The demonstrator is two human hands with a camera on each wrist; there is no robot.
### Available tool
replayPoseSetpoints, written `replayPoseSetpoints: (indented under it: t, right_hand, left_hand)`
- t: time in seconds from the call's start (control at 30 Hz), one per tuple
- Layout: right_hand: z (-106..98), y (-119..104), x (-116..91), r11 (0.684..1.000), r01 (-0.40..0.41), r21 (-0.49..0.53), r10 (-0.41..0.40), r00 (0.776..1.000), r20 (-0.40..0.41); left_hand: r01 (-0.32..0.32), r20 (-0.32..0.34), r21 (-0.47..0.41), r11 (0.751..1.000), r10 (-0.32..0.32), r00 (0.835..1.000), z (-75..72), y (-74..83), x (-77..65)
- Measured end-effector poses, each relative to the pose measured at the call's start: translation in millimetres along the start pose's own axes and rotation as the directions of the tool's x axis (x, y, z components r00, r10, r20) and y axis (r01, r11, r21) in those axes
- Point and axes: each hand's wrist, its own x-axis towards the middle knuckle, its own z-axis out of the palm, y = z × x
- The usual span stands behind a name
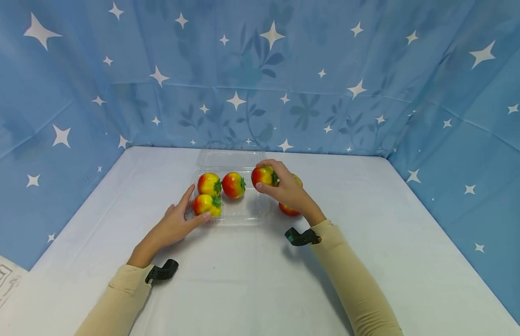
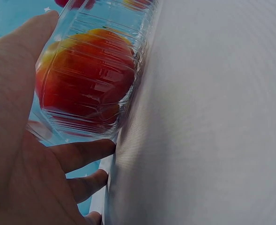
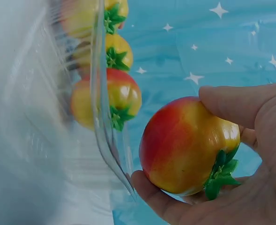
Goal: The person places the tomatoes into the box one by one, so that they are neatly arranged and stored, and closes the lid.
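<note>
My right hand (image 1: pixel 287 186) holds a red-and-yellow tomato (image 3: pixel 184 145) with a green leafy top, thumb on one side and fingers on the other. It is over the right side of a clear plastic container (image 1: pixel 243 217), close to the rim in the right wrist view. Three similar tomatoes sit inside: one at the back left (image 1: pixel 208 184), one in front of it (image 1: pixel 205 205), and one toward the middle (image 1: pixel 233 185). At the container's front left corner my left hand (image 1: pixel 176 224) spreads its straight fingers along the wall, its thumb at the front rim.
Right of the container, partly hidden by my right hand, lie another tomato (image 1: pixel 289 210) and one behind it (image 1: pixel 299 180). The container's clear lid (image 1: pixel 230 158) lies folded back. A blue star-patterned curtain (image 1: pixel 251 70) encloses the white table (image 1: pixel 226 289).
</note>
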Motion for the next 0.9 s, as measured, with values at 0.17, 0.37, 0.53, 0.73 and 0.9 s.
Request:
replayPoseSetpoints:
  t: [0.17,0.37,0.53,0.73,0.9]
  right_hand:
    - [10.5,-4.8,-0.3,1.0,0.016,0.017,-0.016,0.999,0.031]
    - [24.0,-8.3,-1.2,0.999,0.038,-0.007,-0.038,0.998,0.056]
    - [33.3,-11.5,-1.1,0.999,0.03,-0.016,-0.029,0.997,0.074]
    - [44.0,-14.4,-0.8,0.999,0.037,-0.017,-0.035,0.994,0.099]
    - [52.7,-16.2,-1.4,0.999,0.027,-0.018,-0.025,0.993,0.112]
  left_hand:
    - [0.003,-0.003,0.001,1.0,-0.003,1.0,-0.2,0.1,-0.7]
    - [0.003,-0.004,0.002,1.0,-0.003,1.0,-0.4,0.9,-1.2]
    - [0.001,-0.005,0.001,1.0,-0.001,1.0,-0.4,1.5,-0.8]
    - [0.005,-0.005,0.0,1.0,-0.005,1.0,-0.6,2.2,-0.9]
    - [0.005,-0.007,0.001,1.0,-0.005,1.0,-0.8,2.3,-1.6]
